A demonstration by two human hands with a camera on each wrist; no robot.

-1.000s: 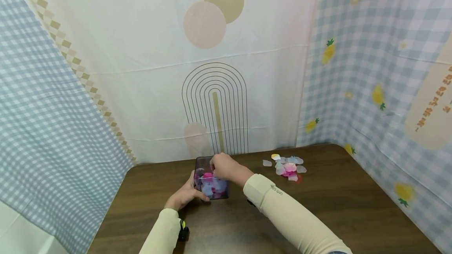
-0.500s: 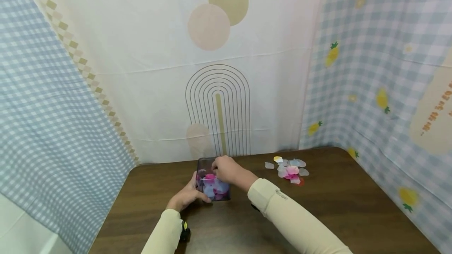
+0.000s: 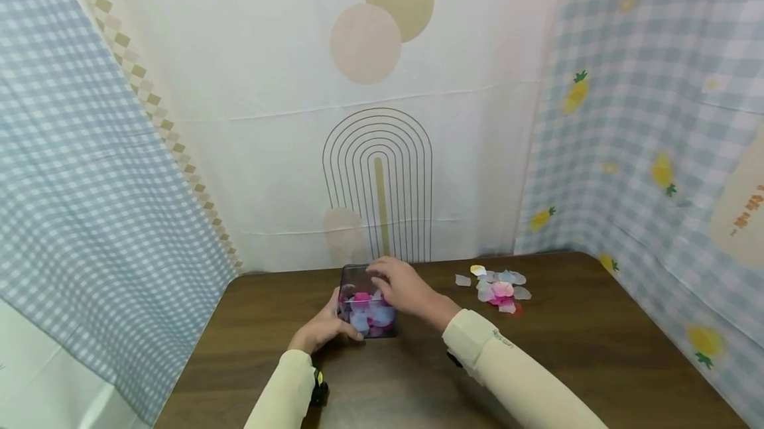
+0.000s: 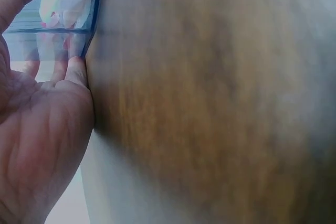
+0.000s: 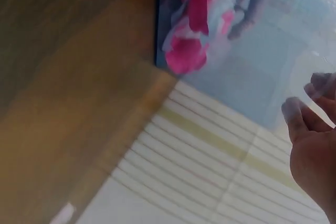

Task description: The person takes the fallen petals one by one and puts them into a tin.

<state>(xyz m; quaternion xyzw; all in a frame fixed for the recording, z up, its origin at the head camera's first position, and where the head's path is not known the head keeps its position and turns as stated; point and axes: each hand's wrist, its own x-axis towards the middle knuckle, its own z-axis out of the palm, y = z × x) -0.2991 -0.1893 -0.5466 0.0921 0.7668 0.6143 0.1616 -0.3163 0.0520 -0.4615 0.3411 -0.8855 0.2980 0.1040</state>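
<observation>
A clear, dark-edged plastic box [image 3: 356, 276] stands on the table, part filled with pink, white and pale-blue petals [image 3: 371, 317]. My left hand [image 3: 322, 331] holds the box at its left side, thumb across the front. In the left wrist view, the fingers of that hand [image 4: 42, 124] show through the clear wall. Over the box's upper right part is my right hand [image 3: 410, 291], its fingers loosely bent and apart. Nothing shows between them in the right wrist view, where the hand [image 5: 315, 148] is beside the box's clear wall [image 5: 247, 85].
Right of the box, a loose pile of petals [image 3: 503, 290] lies on the brown wooden table [image 3: 567, 349]; one pale petal [image 3: 463, 280] is a little apart. A white patterned cloth [image 3: 268, 170] hangs behind, with checked cloth [image 3: 621, 104] at the sides.
My right hand's fingers have loosened and spread, and the hand has drawn slightly right over the box. The left hand keeps its hold. The whole head view has shifted a little.
</observation>
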